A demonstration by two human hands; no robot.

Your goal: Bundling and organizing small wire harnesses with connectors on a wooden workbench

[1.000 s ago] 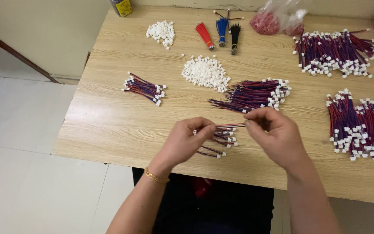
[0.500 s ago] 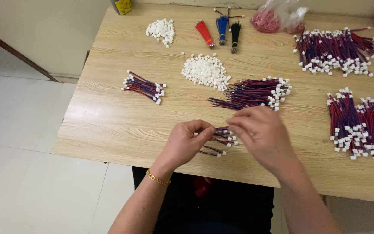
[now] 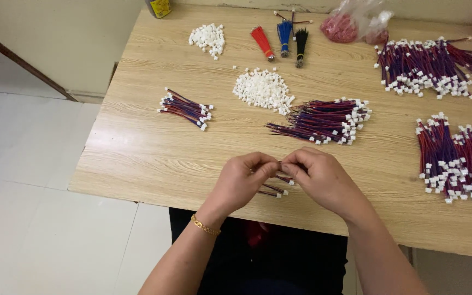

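Both hands meet at the near edge of the light wooden bench point(image 3: 154, 164), fingertips pressed together over a few short red-and-blue wires with small white plastic end plugs point(image 3: 277, 188). The left hand point(image 3: 241, 180) is curled nearly closed, thumb and forefinger pinching at the wires; a thin gold bracelet point(image 3: 205, 225) sits on its wrist. The right hand point(image 3: 323, 177) is likewise curled, its fingertips touching those of the left and pinching the same spot; what exactly sits between the fingertips is too small to tell. A few of the wires lie on the bench just below the left hand's fingers.

Beyond the hands, toward the far side of the bench, lies a large loose bundle of red-and-blue plugged wires point(image 3: 323, 120). Further beyond the hands sits a heap of small white plastic plugs point(image 3: 262, 89). Left of that heap is a smaller bundle of plugged wires point(image 3: 186, 108). Well to the right of the hands lies a broad pile of plugged wires point(image 3: 457, 158).
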